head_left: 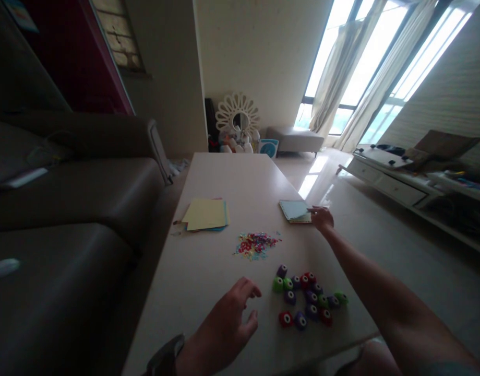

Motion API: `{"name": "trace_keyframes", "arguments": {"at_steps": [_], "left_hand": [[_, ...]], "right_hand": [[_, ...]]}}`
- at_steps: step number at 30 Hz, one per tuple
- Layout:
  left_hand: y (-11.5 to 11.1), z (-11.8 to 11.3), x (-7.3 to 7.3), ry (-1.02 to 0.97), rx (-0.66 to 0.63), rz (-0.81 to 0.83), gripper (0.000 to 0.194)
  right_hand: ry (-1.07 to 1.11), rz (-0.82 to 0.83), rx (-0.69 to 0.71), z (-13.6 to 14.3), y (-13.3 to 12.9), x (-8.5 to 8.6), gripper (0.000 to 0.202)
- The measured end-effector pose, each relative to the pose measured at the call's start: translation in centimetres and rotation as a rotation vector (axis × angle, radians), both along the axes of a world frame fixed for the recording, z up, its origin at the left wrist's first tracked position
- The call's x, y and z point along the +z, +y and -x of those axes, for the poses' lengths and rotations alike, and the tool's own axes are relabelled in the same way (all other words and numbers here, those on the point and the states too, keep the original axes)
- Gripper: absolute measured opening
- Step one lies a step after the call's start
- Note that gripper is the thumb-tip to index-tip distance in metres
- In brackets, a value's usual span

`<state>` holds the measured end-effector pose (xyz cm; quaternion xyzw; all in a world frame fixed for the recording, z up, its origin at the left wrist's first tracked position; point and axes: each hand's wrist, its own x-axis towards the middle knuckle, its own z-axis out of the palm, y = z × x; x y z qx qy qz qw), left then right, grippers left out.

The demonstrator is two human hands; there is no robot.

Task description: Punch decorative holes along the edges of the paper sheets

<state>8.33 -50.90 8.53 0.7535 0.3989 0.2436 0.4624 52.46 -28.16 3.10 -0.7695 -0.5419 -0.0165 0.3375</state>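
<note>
Over the smooth pale table (228,177), my left hand (226,324) hangs, thumb and fingers apart; my right hand (322,216) seems to pinch the flat notepad (292,209) at the right edge. Rounded punches (311,297) cluster nearby, flaky confetti (256,243) beyond.

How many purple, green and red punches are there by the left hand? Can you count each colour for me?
Purple punches: 8
Green punches: 4
Red punches: 4
Total: 16
</note>
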Motion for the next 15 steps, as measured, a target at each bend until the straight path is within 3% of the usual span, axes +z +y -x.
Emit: {"name": "trace_keyframes", "arguments": {"at_steps": [4,7,9,11,13,15], "left_hand": [[3.6,0.3,-0.9,0.051,0.059,-0.081,0.021],[9.5,1.8,-1.2,0.107,0.383,-0.048,0.013],[14.3,3.7,-1.0,0.199,0.686,-0.035,0.021],[18.7,5.8,-0.7,0.282,0.843,-0.049,0.033],[21.9,7.4,-0.5,0.364,0.911,-0.05,0.041],[23.9,8.1,-0.5,0.441,0.926,-0.031,0.049]], "right_hand": [[-0.006,0.025,0.043,0.4,-0.9,0.4,0.028],[-0.009,-0.044,0.09,2.7,-3.2,2.2,0.041],[-0.021,-0.11,0.196,5.6,-6.3,4.1,0.044],[-0.06,-0.304,0.385,9.3,-10.7,6.1,0.032],[-0.07,-0.399,0.49,13.0,-15.7,7.3,0.022],[-0.073,-0.427,0.519,15.9,-20.0,7.4,0.021]]}}
